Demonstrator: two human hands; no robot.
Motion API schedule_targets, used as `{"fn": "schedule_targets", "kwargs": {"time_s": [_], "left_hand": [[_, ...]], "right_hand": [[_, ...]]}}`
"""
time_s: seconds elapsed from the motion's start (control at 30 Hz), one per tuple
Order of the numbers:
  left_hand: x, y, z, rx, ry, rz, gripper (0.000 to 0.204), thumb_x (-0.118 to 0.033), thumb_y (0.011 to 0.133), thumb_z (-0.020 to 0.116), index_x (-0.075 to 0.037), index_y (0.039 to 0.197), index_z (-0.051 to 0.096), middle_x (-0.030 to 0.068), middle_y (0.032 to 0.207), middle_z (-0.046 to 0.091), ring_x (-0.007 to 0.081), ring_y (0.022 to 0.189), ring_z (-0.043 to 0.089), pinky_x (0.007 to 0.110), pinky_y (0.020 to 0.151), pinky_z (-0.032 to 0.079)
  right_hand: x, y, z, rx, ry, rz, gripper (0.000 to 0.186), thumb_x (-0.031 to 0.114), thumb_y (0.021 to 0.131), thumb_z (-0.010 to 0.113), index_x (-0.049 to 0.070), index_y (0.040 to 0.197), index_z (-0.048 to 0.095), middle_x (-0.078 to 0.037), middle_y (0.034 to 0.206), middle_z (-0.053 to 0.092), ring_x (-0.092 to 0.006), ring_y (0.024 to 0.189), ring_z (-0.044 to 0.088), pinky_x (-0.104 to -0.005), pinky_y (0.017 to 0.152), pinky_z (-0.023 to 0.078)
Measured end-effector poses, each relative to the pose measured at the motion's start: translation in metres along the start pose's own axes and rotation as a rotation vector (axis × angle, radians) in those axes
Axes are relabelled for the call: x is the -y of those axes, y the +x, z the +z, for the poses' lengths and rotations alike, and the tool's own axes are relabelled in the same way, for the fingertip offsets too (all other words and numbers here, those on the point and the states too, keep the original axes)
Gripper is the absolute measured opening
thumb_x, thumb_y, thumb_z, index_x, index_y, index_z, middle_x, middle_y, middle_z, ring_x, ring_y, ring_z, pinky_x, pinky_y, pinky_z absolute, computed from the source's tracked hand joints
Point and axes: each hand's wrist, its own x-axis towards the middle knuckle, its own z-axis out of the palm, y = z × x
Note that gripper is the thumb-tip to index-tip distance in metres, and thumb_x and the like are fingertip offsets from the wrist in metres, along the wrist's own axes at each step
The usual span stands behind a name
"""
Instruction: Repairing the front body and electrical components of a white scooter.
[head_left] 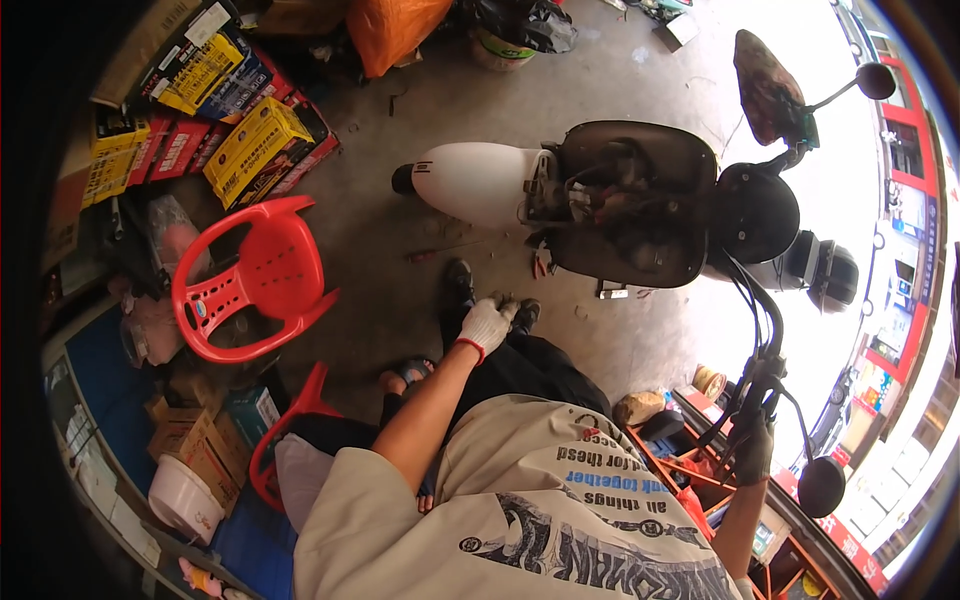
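A scooter with its inner compartment exposed stands ahead; its body point(635, 255) is dark and its rounded end panel point(470, 180) is white. At the right, my right hand point(752, 448), in a dark grey glove, is wrapped round the handlebar point(768, 365) at its near end. My left hand point(488, 325) wears a whitish glove with a red cuff and dark, soiled fingertips. It hangs before my legs with the fingers curled, apart from the scooter; whatever it may hold is hidden. Red-handled pliers point(541, 264) lie near the scooter's body, and a thin screwdriver point(425, 254) on the floor.
A red plastic chair point(280, 260) stands at the left, below stacked yellow and red boxes point(255, 150). Another person's sandalled foot point(412, 372) shows beside me. An open-fronted shelf point(690, 450) with parts is at the lower right. A round mirror point(822, 487) juts out near my right hand.
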Motion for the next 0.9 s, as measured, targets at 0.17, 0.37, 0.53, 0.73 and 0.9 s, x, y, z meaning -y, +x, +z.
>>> {"fn": "schedule_targets", "kwargs": {"time_s": [0.17, 0.37, 0.53, 0.73, 0.9], "left_hand": [[0.013, 0.01, 0.0, 0.004, -0.001, 0.008, 0.038, -0.033, 0.096, 0.056, 0.001, 0.113, 0.061, 0.0123, 0.08, 0.066, 0.02, 0.067, 0.063, 0.033, 0.065, 0.049], [0.003, 0.008, 0.005, 0.036, -0.197, -0.013, 0.034, -0.028, 0.097, 0.055, 0.002, 0.113, 0.06, 0.0086, 0.083, 0.067, 0.016, 0.063, 0.059, 0.029, 0.06, 0.047], [-0.001, 0.009, 0.004, 0.037, -0.086, -0.033, 0.027, -0.023, 0.097, 0.056, 0.001, 0.109, 0.06, 0.0043, 0.077, 0.062, 0.0126, 0.06, 0.056, 0.028, 0.054, 0.043], [-0.008, 0.015, 0.006, 0.06, -0.161, -0.03, 0.022, -0.023, 0.096, 0.058, -0.002, 0.1, 0.063, 0.0039, 0.071, 0.059, 0.0132, 0.058, 0.055, 0.029, 0.054, 0.043], [-0.009, 0.022, 0.006, 0.032, 0.003, 0.026, 0.024, -0.025, 0.096, 0.057, -0.001, 0.098, 0.064, 0.0074, 0.071, 0.062, 0.0165, 0.059, 0.058, 0.033, 0.057, 0.045]], "right_hand": [[0.0, 0.002, -0.005, 0.061, 0.087, -0.011, 0.032, 0.027, 0.099, 0.055, 0.003, 0.122, 0.054, -0.009, 0.093, 0.067, -0.0189, 0.074, 0.065, -0.0303, 0.062, 0.052], [0.003, -0.001, 0.004, -0.08, 0.045, 0.058, 0.035, 0.03, 0.101, 0.052, 0.005, 0.125, 0.056, -0.007, 0.095, 0.068, -0.0151, 0.075, 0.066, -0.0266, 0.061, 0.051], [-0.006, 0.004, 0.006, -0.059, 0.112, -0.059, 0.037, 0.03, 0.099, 0.057, 0.004, 0.126, 0.058, -0.005, 0.095, 0.069, -0.0146, 0.079, 0.066, -0.0271, 0.067, 0.052], [-0.016, 0.01, 0.011, -0.203, 0.127, -0.125, 0.028, 0.031, 0.099, 0.057, 0.005, 0.112, 0.06, -0.004, 0.09, 0.068, -0.0133, 0.073, 0.065, -0.0271, 0.06, 0.051], [-0.011, 0.01, 0.014, -0.198, 0.098, -0.117, 0.025, 0.029, 0.1, 0.055, 0.006, 0.108, 0.059, -0.003, 0.087, 0.067, -0.0128, 0.071, 0.064, -0.0268, 0.057, 0.049]]}}
